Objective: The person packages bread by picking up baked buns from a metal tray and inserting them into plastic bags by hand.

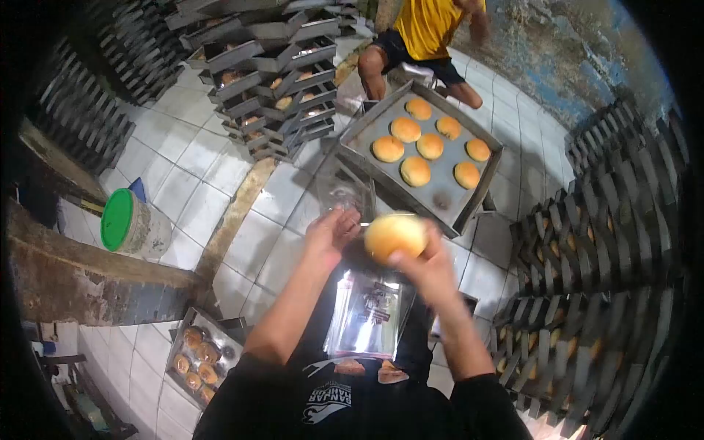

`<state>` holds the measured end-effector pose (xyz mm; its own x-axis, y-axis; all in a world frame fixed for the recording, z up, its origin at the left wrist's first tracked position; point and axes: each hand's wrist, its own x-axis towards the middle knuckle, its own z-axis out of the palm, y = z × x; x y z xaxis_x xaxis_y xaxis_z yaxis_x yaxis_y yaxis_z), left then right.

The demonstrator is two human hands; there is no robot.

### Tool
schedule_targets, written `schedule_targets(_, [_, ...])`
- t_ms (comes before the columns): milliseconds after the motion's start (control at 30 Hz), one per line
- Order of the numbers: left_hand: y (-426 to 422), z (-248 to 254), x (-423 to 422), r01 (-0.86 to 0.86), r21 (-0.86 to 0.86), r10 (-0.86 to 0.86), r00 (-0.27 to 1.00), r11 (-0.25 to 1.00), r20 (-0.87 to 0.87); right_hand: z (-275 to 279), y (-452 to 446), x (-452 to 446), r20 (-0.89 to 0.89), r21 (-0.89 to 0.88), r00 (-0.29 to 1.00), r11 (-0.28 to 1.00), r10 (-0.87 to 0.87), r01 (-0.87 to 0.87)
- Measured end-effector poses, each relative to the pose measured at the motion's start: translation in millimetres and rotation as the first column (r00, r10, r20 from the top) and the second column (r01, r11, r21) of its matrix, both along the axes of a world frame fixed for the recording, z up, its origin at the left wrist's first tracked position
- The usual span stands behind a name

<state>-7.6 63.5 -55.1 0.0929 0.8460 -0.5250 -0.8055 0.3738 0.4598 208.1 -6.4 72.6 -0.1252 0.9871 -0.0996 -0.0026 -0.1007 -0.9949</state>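
A golden round bun [394,238] is in my right hand [433,268], its fingers wrapped round the bun's right side. To its left, my left hand [335,233] has its fingers closed at the lower edge of a clear plastic bag [343,192]. A stack of clear printed plastic bags [364,312] lies on my lap. Beyond my hands a large metal tray [458,213] holds several golden buns [416,171], with one dark round spot on its bare front part.
Tall stacks of metal trays stand at the back [271,88] and right [587,352]. A person in a yellow shirt [433,29] sits behind the tray. On the left are a green-lidded bucket [117,220], a wooden beam [103,293] and a tray of wrapped buns [192,367].
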Motion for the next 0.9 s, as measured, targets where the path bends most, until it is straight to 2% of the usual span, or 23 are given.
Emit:
schedule_targets(33, [-1.6, 15.0, 5.4, 0.012, -0.007, -0.012, 1.000, 1.000, -0.028, -13.6, -17.2, -16.1, 0.069, 0.131, 0.996, 0.989, 0.055, -0.064])
schedule_targets(67, [-7.3, 39.4, 14.3, 0.025, -0.017, -0.026, 0.998, 1.000, -0.057, -1.7, -25.4, -22.3, 0.433, 0.529, 0.901, 0.815, -0.021, -0.236])
schedule_targets(100, [-13.7, 57.2, 21.2, 0.037, -0.032, -0.040, 0.995, 0.999, -0.086, -20.4, -23.3, -21.2, 0.467, 0.668, 0.883, 0.674, -0.052, -0.314])
schedule_targets(167, [-30.9, 73.5, 25.9, 0.117, 0.051, -0.117, 0.993, 0.992, -0.003, -60.2, -10.6, -4.5, 0.482, 0.652, 0.863, 0.720, -0.152, -0.238])
schedule_targets(200, [-40.5, 85.8, 26.3, 0.151, 0.069, -0.153, 0.988, 0.986, 0.018, -55.9, -6.8, -2.1, 0.490, 0.780, 0.825, 0.564, -0.283, -0.269])
schedule_targets(300, [-61.8, 105.2, 26.9, 0.154, 0.081, -0.157, 0.987, 0.985, 0.031, -24.4, -10.6, -13.7, 0.527, 0.813, 0.801, 0.443, -0.282, -0.379])
schedule_targets(333, [-69.8, 104.7, 23.1, 0.142, 0.100, -0.146, 0.989, 0.985, 0.030, -18.1, -14.5, -26.2, 0.537, 0.807, 0.775, 0.470, -0.334, -0.357])
schedule_targets(400, [-73.7, 94.3, 9.4, 0.100, 0.114, -0.103, 0.994, 0.989, 0.021, -27.2, -28.1, -55.8, 0.614, 0.708, 0.739, 0.607, -0.278, -0.361])
schedule_targets(433, [-67.1, 83.8, -4.9, 0.092, 0.143, -0.106, 0.990, 0.986, 0.093, -33.4, -33.1, -68.3, 0.646, 0.655, 0.725, 0.662, -0.240, -0.364])
schedule_targets(467, [-61.8, 60.3, -17.7, 0.081, 0.148, -0.100, 0.987, 0.986, 0.127, -50.3, -36.9, -76.6, 0.670, 0.583, 0.736, 0.683, -0.097, -0.441])
schedule_targets(500, [-60.1, 44.6, -28.5, 0.068, 0.156, -0.094, 0.983, 0.985, 0.161, -58.7, -33.0, -82.4, 0.692, 0.585, 0.711, 0.674, -0.124, -0.451])
schedule_targets(567, [-87.3, 63.5, 8.5, -0.068, 0.170, 0.072, 0.997, 0.983, -0.018, -66.8, -22.9, -88.5, 0.733, 0.590, 0.653, 0.657, -0.192, -0.469])
schedule_targets(600, [-96.6, 41.3, 18.2, 0.033, 0.303, 0.027, 0.981, 0.953, -0.192, -60.2, -17.4, -79.9, 0.754, 0.558, 0.632, 0.681, -0.177, -0.475])
schedule_targets(633, [-107.0, 63.3, 31.3, 0.019, 0.415, 0.087, 0.968, 0.910, -0.235, -49.8, -12.4, -76.3, 0.757, 0.569, 0.624, 0.665, -0.193, -0.484])
schedule_targets(700, [-89.4, 62.2, 19.7, -0.042, 0.482, 0.096, 0.992, 0.875, -0.087, -32.1, -7.9, -70.9, 0.764, 0.583, 0.604, 0.643, -0.226, -0.496])
schedule_targets(800, [-57.9, 61.3, 19.0, -0.148, 0.410, 0.099, 0.985, 0.900, 0.139, -36.7, 9.4, -68.9, 0.774, 0.546, 0.610, 0.670, -0.172, -0.504])
schedule_targets(867, [-50.8, 47.1, 35.9, -0.223, 0.344, 0.170, 0.970, 0.912, 0.175, -23.7, 16.7, -62.6, 0.809, 0.483, 0.580, 0.674, -0.100, -0.558])
schedule_targets(900, [-46.6, 43.6, 38.1, -0.264, 0.314, 0.214, 0.959, 0.912, 0.186, -12.7, 13.8, -58.7, 0.759, 0.521, 0.648, 0.658, -0.066, -0.543])
